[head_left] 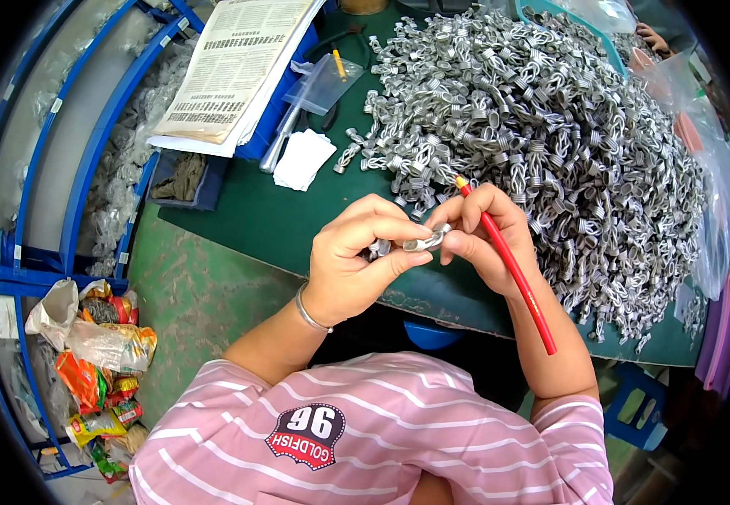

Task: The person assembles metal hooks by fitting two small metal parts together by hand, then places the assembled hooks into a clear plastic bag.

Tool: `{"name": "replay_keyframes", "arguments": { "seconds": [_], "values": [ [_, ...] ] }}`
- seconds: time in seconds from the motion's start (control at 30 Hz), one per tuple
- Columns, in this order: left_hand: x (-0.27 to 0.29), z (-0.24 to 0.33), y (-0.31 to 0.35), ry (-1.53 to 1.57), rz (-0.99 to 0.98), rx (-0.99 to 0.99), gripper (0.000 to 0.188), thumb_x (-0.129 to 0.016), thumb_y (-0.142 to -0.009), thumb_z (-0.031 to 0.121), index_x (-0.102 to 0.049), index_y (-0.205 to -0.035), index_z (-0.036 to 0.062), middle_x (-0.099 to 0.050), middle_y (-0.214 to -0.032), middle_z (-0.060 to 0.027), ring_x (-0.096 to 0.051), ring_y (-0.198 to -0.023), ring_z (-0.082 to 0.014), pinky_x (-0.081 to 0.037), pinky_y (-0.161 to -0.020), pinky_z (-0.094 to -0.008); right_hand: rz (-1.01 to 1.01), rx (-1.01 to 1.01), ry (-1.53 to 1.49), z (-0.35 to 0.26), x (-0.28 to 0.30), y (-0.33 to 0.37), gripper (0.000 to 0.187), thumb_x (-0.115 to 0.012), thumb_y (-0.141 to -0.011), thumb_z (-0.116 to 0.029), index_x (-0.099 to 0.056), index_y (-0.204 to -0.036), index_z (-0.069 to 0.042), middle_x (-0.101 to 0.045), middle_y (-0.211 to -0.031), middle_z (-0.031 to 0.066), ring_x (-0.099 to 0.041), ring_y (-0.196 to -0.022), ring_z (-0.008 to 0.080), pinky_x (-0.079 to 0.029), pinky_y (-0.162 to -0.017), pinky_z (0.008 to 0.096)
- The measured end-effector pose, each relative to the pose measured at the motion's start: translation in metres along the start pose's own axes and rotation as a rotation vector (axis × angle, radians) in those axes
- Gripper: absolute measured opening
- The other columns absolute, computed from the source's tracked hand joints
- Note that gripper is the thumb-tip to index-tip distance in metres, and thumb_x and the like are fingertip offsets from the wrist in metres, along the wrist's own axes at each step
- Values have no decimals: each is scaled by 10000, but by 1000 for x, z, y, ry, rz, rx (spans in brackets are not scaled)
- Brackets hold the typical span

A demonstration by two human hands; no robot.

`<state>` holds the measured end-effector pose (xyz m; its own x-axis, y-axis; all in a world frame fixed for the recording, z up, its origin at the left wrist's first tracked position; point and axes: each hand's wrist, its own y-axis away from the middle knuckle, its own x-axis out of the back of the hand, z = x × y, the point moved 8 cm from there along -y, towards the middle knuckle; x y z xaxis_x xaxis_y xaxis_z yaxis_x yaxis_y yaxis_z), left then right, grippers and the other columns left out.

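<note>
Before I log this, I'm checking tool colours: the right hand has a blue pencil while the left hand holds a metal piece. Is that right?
Not quite: the pencil in the right hand is red, not blue, as the head view shows. The rest stands: the left hand holds a metal piece.

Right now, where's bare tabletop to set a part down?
Best patch: green tabletop bordered by the white cards, small dark bin and left hand. A smaller gap lies between the cards and the pile of metal pieces, with stray pieces in it. Crowded: the right side, under that pile.
</note>
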<state>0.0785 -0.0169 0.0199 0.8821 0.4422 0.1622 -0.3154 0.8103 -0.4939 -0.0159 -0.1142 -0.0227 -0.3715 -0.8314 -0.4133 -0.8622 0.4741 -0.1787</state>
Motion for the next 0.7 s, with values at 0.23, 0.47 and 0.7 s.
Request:
{"name": "replay_keyframes", "arguments": {
  "seconds": [0.23, 0.47, 0.7],
  "values": [
    [-5, 7, -1, -48, -44, -34, 286, -736, -610, -54, -648, -871, 22, -558, -774, -45, -497, -662, -85, -380, -549, -199, -44, 32, 8, 3, -5, -3, 273, -632, -725, 99, -420, -764, -68, -603, -927, 144, -565, -803, 138, -475, -720, 266],
    [-2, -16, 8, 195, 9, 97, 261, -685, -684, -32, -617, -934, 0, -537, -850, -66, -488, -638, -93, -383, -540, -192, 32, 323, 232, -20, -2, 5, 322, -669, -696, 86, -408, -814, -62, -591, -938, 169, -571, -803, 164, -481, -723, 283],
    [-24, -79, 33, 1218, 408, 925, 285, -490, -886, 125, -482, -1161, 52, -535, -936, -85, -495, -646, -102, -385, -466, -202, 152, 676, 260, -71, 11, 25, 167, -540, -838, -37, -381, -884, -45, -589, -916, 226, -597, -705, 182, -505, -616, 279]
  ]
}}
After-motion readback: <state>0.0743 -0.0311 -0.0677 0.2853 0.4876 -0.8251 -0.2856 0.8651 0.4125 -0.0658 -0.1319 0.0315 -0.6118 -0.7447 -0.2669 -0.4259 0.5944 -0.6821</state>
